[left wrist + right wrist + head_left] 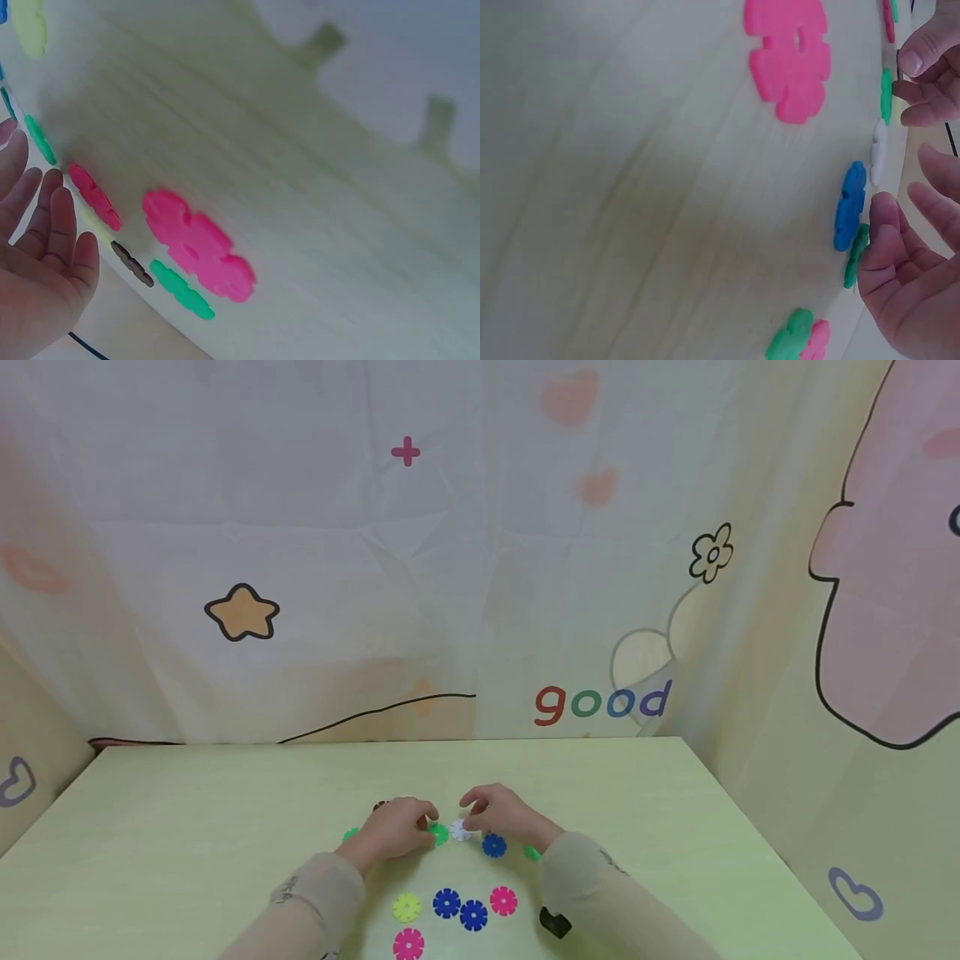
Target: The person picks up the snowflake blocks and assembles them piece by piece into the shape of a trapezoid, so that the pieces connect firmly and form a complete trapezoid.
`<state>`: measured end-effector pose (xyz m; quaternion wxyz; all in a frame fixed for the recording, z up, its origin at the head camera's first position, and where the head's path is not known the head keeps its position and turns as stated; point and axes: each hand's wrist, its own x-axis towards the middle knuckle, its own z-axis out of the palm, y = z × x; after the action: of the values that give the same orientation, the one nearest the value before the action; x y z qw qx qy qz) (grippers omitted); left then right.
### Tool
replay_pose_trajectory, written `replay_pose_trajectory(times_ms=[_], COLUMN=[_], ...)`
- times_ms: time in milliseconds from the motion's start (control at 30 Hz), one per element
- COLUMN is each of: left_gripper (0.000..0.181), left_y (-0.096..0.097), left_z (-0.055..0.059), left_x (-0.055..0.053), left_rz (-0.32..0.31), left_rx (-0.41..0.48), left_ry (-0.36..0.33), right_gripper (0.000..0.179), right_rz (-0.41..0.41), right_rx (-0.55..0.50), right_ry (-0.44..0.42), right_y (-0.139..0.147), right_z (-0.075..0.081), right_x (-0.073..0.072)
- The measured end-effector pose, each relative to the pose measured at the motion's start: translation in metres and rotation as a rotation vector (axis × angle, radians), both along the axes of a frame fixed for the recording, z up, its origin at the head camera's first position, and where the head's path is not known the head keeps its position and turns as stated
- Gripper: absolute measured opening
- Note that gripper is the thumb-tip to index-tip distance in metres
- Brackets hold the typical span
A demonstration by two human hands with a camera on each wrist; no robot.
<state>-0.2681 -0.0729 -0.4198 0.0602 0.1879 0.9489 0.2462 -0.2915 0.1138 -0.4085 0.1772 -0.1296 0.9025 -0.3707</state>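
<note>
Thin notched plastic discs, shaped like flowers, lie on the pale table. In the head view, my left hand (401, 827) is low beside a green disc (438, 835), fingers bent loosely downward. My right hand (502, 812) hovers by a white disc (460, 831), its fingertips at the disc's edge; whether they touch it I cannot tell. A blue disc (494, 846) sits under the right wrist. Relaxed fingers (60, 225) show nothing held in the left wrist view. Loosely bent right fingers (885, 225) appear close to the blue disc (850, 206) in the right wrist view.
Nearer lie a yellow disc (407, 907), two dark blue discs (446, 903), and pink discs (503, 901). A brown disc (381, 805) is partly hidden behind the left hand. A dark object (555, 922) shows below the right sleeve. Printed cloth (330, 635) hangs behind the table.
</note>
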Motion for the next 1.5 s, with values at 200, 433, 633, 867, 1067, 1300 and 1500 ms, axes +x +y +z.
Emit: replay_pose_trajectory(times_ms=[200, 433, 633, 867, 1067, 1300, 1500], left_gripper=[0.030, 0.026, 0.026, 0.027, 0.025, 0.025, 0.027], left_y=[0.003, 0.006, 0.006, 0.006, 0.006, 0.006, 0.007], left_z=[-0.003, -0.005, -0.007, -0.009, -0.007, -0.005, -0.004], left_x=[-0.001, 0.000, 0.000, -0.002, 0.000, 0.003, 0.003], left_rz=[0.005, 0.015, 0.026, 0.032, 0.020, 0.015, 0.006], left_rx=[-0.034, -0.061, -0.062, -0.062, -0.084, -0.100, -0.106], left_ry=[0.019, 0.048, 0.060, 0.075, 0.093, 0.109, 0.125], right_gripper=[0.028, 0.022, 0.018, 0.016, 0.021, 0.022, 0.022], right_rz=[-0.006, 0.004, -0.004, 0.009, 0.044, 0.079, 0.077], right_rx=[0.051, 0.092, 0.132, 0.130, 0.143, 0.163, 0.180], right_ry=[0.011, 0.064, 0.084, 0.091, 0.078, 0.096, 0.112], right_y=[-0.004, -0.005, -0.004, -0.003, 0.000, 0.001, 0.000], right_z=[-0.003, -0.007, -0.008, -0.009, -0.011, -0.012, -0.011], right_x=[-0.001, 0.000, 0.002, 0.003, 0.001, 0.001, 0.004])
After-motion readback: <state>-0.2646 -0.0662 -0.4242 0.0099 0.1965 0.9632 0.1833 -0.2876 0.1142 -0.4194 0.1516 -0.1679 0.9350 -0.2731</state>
